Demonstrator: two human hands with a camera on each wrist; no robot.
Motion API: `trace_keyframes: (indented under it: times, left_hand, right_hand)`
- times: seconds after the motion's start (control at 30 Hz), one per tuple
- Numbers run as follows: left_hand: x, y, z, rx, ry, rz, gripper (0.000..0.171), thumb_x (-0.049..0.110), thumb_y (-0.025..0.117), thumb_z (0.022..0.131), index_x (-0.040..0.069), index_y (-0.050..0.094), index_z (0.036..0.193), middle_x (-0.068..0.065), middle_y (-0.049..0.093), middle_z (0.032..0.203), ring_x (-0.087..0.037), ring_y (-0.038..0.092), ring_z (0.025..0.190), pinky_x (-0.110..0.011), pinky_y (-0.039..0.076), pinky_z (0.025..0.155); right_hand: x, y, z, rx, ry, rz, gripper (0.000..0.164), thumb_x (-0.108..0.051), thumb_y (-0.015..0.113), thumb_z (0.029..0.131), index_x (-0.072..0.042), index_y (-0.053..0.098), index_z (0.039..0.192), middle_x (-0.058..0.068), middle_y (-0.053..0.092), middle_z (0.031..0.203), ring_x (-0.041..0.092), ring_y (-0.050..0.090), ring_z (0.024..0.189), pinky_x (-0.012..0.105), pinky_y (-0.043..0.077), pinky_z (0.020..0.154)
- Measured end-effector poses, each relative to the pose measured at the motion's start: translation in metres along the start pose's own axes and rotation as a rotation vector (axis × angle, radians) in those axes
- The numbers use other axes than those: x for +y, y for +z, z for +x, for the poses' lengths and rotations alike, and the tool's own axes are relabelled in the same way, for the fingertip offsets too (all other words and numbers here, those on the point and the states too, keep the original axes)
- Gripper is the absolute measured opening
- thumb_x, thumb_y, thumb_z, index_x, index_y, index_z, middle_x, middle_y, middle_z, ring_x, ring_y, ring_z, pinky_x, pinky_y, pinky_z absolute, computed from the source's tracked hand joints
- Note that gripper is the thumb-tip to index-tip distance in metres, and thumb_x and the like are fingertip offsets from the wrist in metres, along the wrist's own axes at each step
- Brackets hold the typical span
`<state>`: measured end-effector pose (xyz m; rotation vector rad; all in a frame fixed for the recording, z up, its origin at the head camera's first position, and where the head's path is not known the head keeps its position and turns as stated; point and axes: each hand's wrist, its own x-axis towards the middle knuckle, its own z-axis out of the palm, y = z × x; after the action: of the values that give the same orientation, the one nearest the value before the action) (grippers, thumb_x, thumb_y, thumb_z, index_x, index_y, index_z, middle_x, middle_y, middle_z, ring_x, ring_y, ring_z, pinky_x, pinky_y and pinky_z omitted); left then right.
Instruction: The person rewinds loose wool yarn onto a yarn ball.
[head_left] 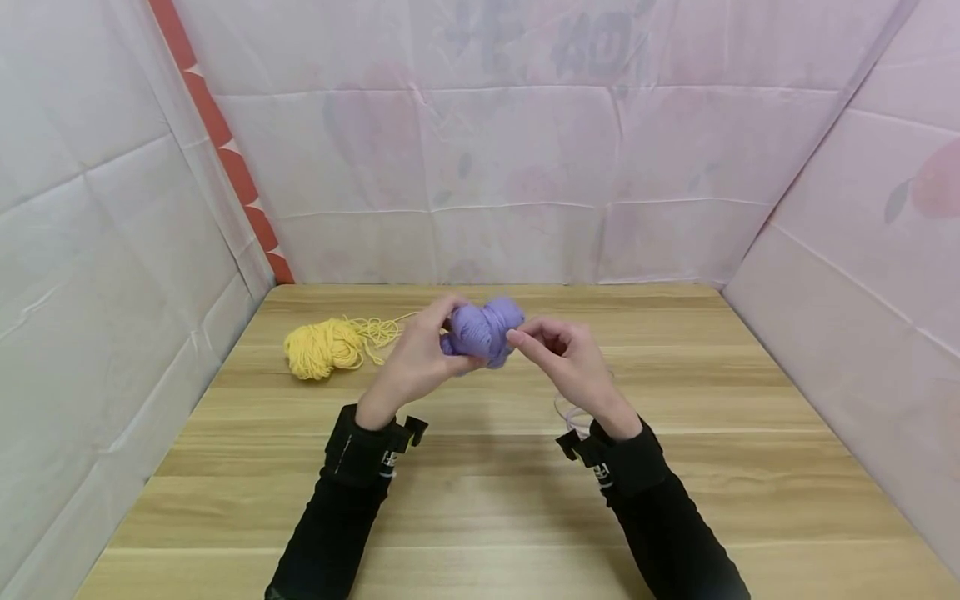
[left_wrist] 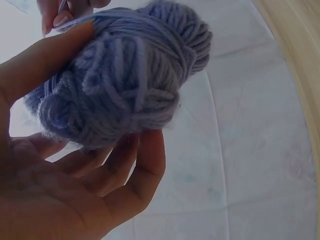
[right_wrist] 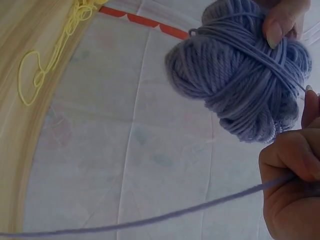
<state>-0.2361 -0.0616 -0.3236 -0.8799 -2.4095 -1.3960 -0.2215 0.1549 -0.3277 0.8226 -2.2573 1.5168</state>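
A ball of purple yarn [head_left: 480, 332] is held above the table by my left hand [head_left: 423, 354]. In the left wrist view the thumb lies over the ball [left_wrist: 120, 85] and the curled fingers support it from below. My right hand [head_left: 566, 362] is close to the ball's right side, pinching the purple strand between thumb and fingertips. The right wrist view shows several wraps crossing the middle of the ball [right_wrist: 240, 65], and a loose purple strand [right_wrist: 200, 206] runs out of the right hand's curled fingers towards the lower left.
A skein of yellow yarn [head_left: 322, 348] lies on the wooden table [head_left: 480, 517] at the back left, with loose loops [head_left: 375, 331] trailing right. Some loose purple strand [head_left: 573, 417] lies by the right wrist. Pale sheeting [head_left: 517, 150] walls the back and both sides.
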Motion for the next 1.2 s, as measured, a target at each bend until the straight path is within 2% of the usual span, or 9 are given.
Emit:
trace_keyframes:
  times: [0.23, 0.47, 0.63, 0.9, 1.07, 1.2]
  left_hand:
    - [0.001, 0.001, -0.001, -0.106, 0.017, 0.039, 0.060, -0.001, 0.082, 0.070, 0.002, 0.054, 0.122, -0.014, 0.059, 0.120, -0.027, 0.060, 0.107, -0.035, 0.056, 0.088]
    - [0.000, 0.001, -0.003, -0.203, 0.108, 0.030, 0.054, 0.001, 0.083, 0.069, 0.004, 0.057, 0.117, -0.009, 0.062, 0.113, -0.020, 0.059, 0.102, -0.031, 0.055, 0.086]
    - [-0.001, 0.001, -0.004, -0.274, 0.152, -0.017, 0.053, 0.004, 0.083, 0.070, 0.008, 0.057, 0.117, -0.006, 0.064, 0.111, -0.017, 0.061, 0.100, -0.024, 0.055, 0.083]
    - [0.000, -0.003, -0.004, -0.370, 0.191, -0.074, 0.054, 0.006, 0.084, 0.071, 0.008, 0.057, 0.119, -0.005, 0.064, 0.113, -0.015, 0.062, 0.100, -0.022, 0.056, 0.082]
    - [0.000, -0.007, -0.005, -0.400, 0.190, -0.139, 0.056, 0.007, 0.084, 0.071, 0.008, 0.056, 0.120, -0.005, 0.063, 0.114, -0.015, 0.060, 0.100, -0.029, 0.056, 0.085]
    - [0.001, -0.012, -0.007, -0.404, 0.148, -0.223, 0.058, 0.006, 0.084, 0.071, 0.010, 0.056, 0.122, -0.004, 0.062, 0.115, -0.015, 0.059, 0.103, -0.037, 0.054, 0.092]
  right_hand:
    - [0.000, -0.003, 0.001, 0.027, -0.043, 0.040, 0.009, 0.002, 0.064, 0.089, -0.003, 0.070, 0.084, -0.008, 0.039, 0.055, 0.004, 0.030, 0.047, 0.027, 0.023, 0.042]
    - [0.002, -0.006, 0.001, 0.019, -0.073, 0.053, 0.008, 0.004, 0.067, 0.086, -0.003, 0.068, 0.080, -0.009, 0.044, 0.058, 0.002, 0.033, 0.048, 0.024, 0.027, 0.041]
    - [0.003, -0.005, 0.001, 0.014, -0.064, 0.061, 0.009, 0.004, 0.070, 0.083, -0.004, 0.066, 0.079, -0.008, 0.053, 0.063, 0.001, 0.039, 0.052, 0.021, 0.033, 0.044]
    - [0.007, -0.009, 0.001, -0.032, -0.032, 0.135, 0.012, -0.003, 0.070, 0.086, -0.004, 0.061, 0.078, -0.008, 0.054, 0.065, 0.004, 0.041, 0.052, 0.022, 0.034, 0.044]
    - [0.009, -0.011, 0.002, -0.042, -0.014, 0.163, 0.011, -0.004, 0.068, 0.088, -0.002, 0.062, 0.078, -0.009, 0.060, 0.066, 0.005, 0.044, 0.052, 0.022, 0.036, 0.044]
    - [0.013, -0.009, 0.003, -0.057, -0.003, 0.167, 0.011, -0.003, 0.066, 0.089, -0.002, 0.063, 0.078, -0.010, 0.062, 0.067, 0.003, 0.045, 0.052, 0.020, 0.037, 0.044]
